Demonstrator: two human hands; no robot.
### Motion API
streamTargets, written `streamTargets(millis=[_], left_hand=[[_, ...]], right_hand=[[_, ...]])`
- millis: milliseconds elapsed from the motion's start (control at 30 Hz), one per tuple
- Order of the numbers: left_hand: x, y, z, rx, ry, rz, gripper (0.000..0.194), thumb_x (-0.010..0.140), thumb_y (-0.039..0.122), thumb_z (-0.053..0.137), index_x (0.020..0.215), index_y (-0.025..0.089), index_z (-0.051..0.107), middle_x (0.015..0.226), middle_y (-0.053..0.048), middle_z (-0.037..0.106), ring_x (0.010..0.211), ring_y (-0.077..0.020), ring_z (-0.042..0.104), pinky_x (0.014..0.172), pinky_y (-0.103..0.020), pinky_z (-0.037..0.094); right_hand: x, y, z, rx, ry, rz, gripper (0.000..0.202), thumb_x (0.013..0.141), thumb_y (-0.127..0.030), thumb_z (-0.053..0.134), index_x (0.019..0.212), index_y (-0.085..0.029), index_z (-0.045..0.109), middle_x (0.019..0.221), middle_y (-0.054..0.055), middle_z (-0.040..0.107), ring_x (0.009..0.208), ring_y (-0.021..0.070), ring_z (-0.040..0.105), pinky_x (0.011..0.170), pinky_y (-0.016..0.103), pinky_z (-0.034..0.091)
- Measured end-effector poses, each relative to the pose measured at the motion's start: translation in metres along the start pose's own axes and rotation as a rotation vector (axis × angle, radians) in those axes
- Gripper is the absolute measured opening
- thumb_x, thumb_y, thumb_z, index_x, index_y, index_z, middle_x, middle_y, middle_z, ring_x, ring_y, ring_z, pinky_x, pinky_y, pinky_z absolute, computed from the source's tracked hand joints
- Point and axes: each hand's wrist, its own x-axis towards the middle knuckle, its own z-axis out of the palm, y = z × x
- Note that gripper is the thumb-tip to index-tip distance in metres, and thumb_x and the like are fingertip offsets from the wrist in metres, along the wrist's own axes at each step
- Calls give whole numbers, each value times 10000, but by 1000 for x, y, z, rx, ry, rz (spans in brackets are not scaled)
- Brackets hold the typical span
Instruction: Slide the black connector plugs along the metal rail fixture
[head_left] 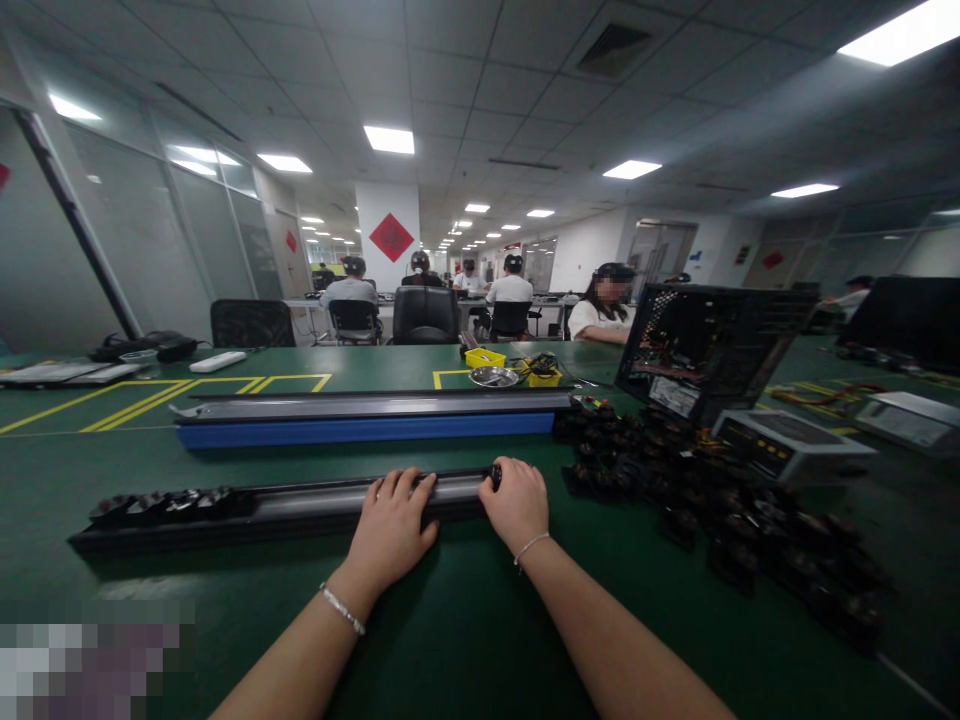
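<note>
A long black rail with a shiny grey channel (307, 503) lies across the green table in front of me. Several black fan-like parts (184, 505) sit in its left end. My left hand (394, 525) is laid over the rail right of its middle, fingers on the far side and thumb on the near side, gripping it. At the rail's right end my right hand (519, 500) is closed around a small black part (496, 476), mostly hidden by the fingers. A second long channel (375, 405) on a blue base (367, 430) lies behind, parallel to the rail.
A heap of black fan-like parts (697, 490) spreads at right. Beyond it stand an opened computer case (705, 345) and a power supply (795, 445). Yellow bins (485, 358) and a round metal dish (493, 377) are at the back. A person (600, 305) sits across the table.
</note>
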Motion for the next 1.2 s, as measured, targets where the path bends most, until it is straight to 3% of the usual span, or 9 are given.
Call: streamTargets(millis=[633, 900, 1200], left_hand=[[-1, -1, 0, 1, 20, 16, 518, 765, 372, 470, 1269, 263, 431, 1289, -68, 464, 1203, -263, 364, 1017, -435, 237], [0, -1, -2, -3, 13, 14, 517, 764, 366, 469, 1269, 265, 433, 1295, -63, 465, 1205, -262, 365, 1017, -434, 241], [0, -2, -1, -10, 7, 9, 512, 761, 364, 476, 1263, 272, 442, 1292, -59, 471, 1208, -256, 366, 1021, -426, 238]], right_hand=[[6, 20, 0, 51, 19, 61, 127, 708, -240, 491, 815, -203, 549, 908, 44, 594, 922, 195, 500, 808, 289, 347], [12, 30, -2, 87, -87, 268, 187, 719, -259, 475, 901, -236, 512, 873, 24, 596, 756, 179, 554, 573, 258, 336], [13, 37, 2, 193, 6, 265, 248, 679, -215, 477, 925, -210, 514, 912, 50, 592, 792, 184, 565, 651, 264, 402]])
